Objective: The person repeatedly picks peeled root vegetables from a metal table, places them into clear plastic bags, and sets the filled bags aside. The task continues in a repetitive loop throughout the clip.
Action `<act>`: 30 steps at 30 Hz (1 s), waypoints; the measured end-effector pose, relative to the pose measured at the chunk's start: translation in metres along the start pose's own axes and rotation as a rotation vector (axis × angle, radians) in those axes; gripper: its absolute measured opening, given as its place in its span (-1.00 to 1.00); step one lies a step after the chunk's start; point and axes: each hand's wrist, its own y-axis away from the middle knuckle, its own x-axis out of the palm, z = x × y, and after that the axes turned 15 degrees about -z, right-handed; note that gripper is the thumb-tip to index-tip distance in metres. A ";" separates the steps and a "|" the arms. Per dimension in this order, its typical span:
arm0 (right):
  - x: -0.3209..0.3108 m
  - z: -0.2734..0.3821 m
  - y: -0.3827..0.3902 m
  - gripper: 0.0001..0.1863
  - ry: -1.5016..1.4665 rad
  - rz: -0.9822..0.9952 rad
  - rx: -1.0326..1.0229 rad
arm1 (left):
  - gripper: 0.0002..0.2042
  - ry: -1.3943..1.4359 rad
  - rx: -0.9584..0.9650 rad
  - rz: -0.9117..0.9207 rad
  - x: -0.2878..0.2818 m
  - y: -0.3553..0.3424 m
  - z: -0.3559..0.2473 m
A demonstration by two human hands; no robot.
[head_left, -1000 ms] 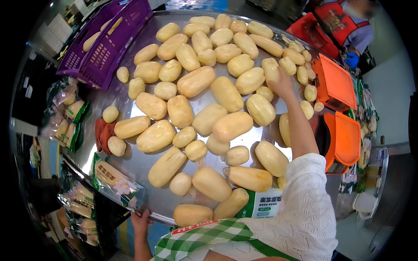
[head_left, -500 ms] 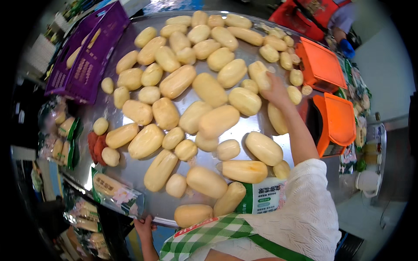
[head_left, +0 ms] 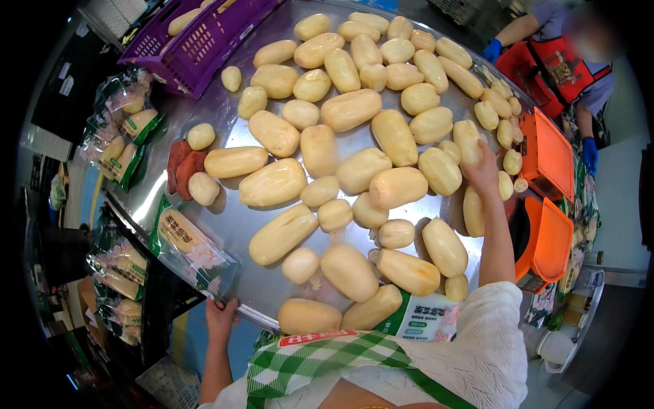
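Observation:
Several pale, peeled lotus root pieces [head_left: 274, 181] lie spread over a shiny steel table [head_left: 235, 225]. My right hand [head_left: 484, 170] reaches out over the right part of the pile and grips one oblong root [head_left: 468, 138]. My left hand [head_left: 221, 315] is low at the table's near edge, fingers closed on the corner of a clear plastic bag [head_left: 194, 247] holding packed root. A white carton [head_left: 419, 317] sits close to my body.
A purple crate [head_left: 197, 41] stands at the far left. Orange bins [head_left: 548, 157] line the right edge. Bagged roots [head_left: 126, 146] hang at the left side. Another person in a red vest and blue gloves [head_left: 589, 153] works at the far right.
My right hand slid slightly nearer along the right side of the pile, staying on the root. The view shifted. My left hand stays at the table edge.

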 end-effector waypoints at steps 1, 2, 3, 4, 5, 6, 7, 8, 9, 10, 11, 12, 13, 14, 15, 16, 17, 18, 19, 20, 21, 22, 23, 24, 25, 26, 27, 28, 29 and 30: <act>0.002 0.001 0.000 -0.23 0.003 -0.011 -0.011 | -0.67 0.020 -0.005 0.004 -0.001 0.001 0.001; 0.003 -0.001 0.000 -0.25 0.012 -0.028 -0.020 | -0.68 0.041 -0.008 0.014 -0.001 0.002 0.000; 0.003 -0.001 -0.001 -0.27 0.020 -0.044 -0.030 | -0.68 0.062 -0.011 0.025 -0.001 0.002 0.000; 0.004 0.000 -0.002 -0.32 0.021 -0.109 -0.098 | -0.69 0.067 0.006 0.022 -0.001 0.002 0.000; 0.004 0.006 -0.003 -0.36 0.019 -0.174 -0.168 | -0.69 0.073 0.023 0.016 0.000 0.002 0.001; 0.005 0.013 -0.006 -0.41 0.017 -0.238 -0.238 | -0.69 0.080 0.039 0.009 0.000 0.002 0.001; 0.009 0.024 -0.012 -0.45 -0.024 -0.270 -0.345 | -0.69 0.089 0.044 0.019 0.002 0.002 -0.001; 0.013 0.055 -0.015 -0.50 -0.068 -0.298 -0.447 | -0.69 0.091 0.049 0.027 0.002 0.004 -0.005; 0.018 0.086 -0.018 -0.54 -0.115 -0.324 -0.544 | -0.69 0.089 0.053 0.033 0.002 0.005 -0.008; 0.024 0.115 -0.020 -0.54 -0.145 -0.278 -0.584 | -0.69 0.065 0.048 0.021 0.002 0.006 -0.007; 0.031 0.141 -0.022 -0.55 -0.175 -0.232 -0.620 | -0.69 0.038 0.045 0.010 0.001 0.006 -0.008; 0.044 0.163 -0.025 -0.55 -0.243 -0.192 -0.636 | -0.69 0.011 0.042 -0.004 0.000 0.007 -0.009; 0.055 0.181 -0.028 -0.55 -0.307 -0.153 -0.650 | -0.67 0.014 0.029 -0.001 0.001 0.006 -0.012; 0.067 0.195 -0.030 -0.55 -0.310 -0.092 -0.646 | -0.65 0.015 0.013 0.001 0.001 0.007 -0.015; 0.078 0.206 -0.030 -0.55 -0.307 -0.033 -0.638 | -0.62 0.014 0.000 0.008 0.001 0.007 -0.016; 0.088 0.216 -0.030 -0.54 -0.304 0.026 -0.628 | -0.63 0.020 0.002 -0.003 -0.001 0.006 -0.014; 0.101 0.221 -0.030 -0.52 -0.292 0.051 -0.681 | -0.63 0.025 0.002 -0.015 0.000 0.005 -0.009; 0.115 0.223 -0.027 -0.51 -0.274 0.074 -0.732 | -0.63 0.032 0.003 -0.021 0.000 0.004 -0.006; 0.124 0.224 -0.022 -0.49 -0.256 0.096 -0.782 | -0.65 0.021 0.008 -0.018 0.000 0.004 -0.007; 0.123 0.233 -0.013 -0.44 0.006 0.118 -0.808 | -0.68 0.016 0.007 -0.020 0.000 0.004 -0.007; 0.123 0.233 -0.014 -0.43 0.001 0.140 -0.792 | -0.70 0.009 0.008 -0.021 0.000 0.004 -0.007; 0.124 0.231 -0.017 -0.42 -0.004 0.161 -0.774 | -0.70 0.019 0.008 -0.017 0.001 0.002 -0.008; 0.124 0.226 -0.019 -0.41 -0.008 0.188 -0.752 | -0.70 0.024 0.006 -0.012 0.001 0.002 -0.008; 0.121 0.223 -0.021 -0.44 -0.027 0.149 -0.810 | -0.70 0.028 0.004 -0.005 0.001 0.003 -0.009; 0.122 0.218 -0.022 -0.46 -0.054 0.154 -0.802 | -0.70 0.032 0.006 -0.004 0.001 0.005 -0.009; 0.122 0.214 -0.023 -0.48 -0.078 0.155 -0.792 | -0.71 0.038 0.012 0.001 0.001 0.005 -0.011; 0.121 0.209 -0.022 -0.50 -0.102 0.154 -0.780 | -0.71 0.044 0.019 0.008 0.001 0.005 -0.012; 0.117 0.203 -0.020 -0.59 -0.180 0.117 -0.746 | -0.71 0.043 0.010 0.012 0.002 0.003 -0.011; 0.106 0.198 -0.013 -0.61 -0.147 0.148 -0.727 | -0.71 0.046 0.013 0.017 0.001 0.004 -0.012; 0.093 0.196 -0.007 -0.62 -0.114 0.176 -0.716 | -0.72 0.058 0.016 0.020 0.002 0.004 -0.012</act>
